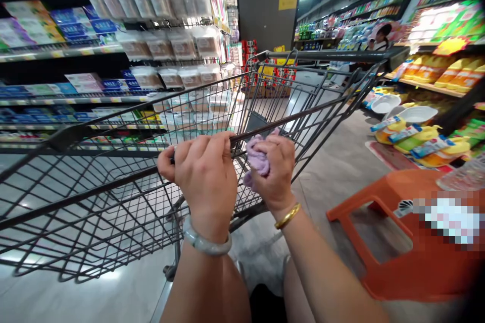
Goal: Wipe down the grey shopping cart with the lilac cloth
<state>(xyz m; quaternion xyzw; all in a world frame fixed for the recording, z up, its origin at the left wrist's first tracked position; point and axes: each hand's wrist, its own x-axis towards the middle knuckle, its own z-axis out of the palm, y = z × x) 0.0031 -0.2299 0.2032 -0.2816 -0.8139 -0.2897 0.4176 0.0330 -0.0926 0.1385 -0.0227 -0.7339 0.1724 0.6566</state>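
Purple cloth (pixel 256 157) is bunched against the near rim bar (pixel 303 115) of a wire shopping cart (pixel 94 197), clenched in the right hand (pixel 275 171). Just left of it, the left hand (pixel 204 171) grips the same bar. Wiping likely goes best with the cloth wrapped round the bar while the left hand steadies the cart.

The grey shop floor (pixel 333 161) carries a wire cart (pixel 125 178) at left and an orange stool (pixel 382 193) near right.
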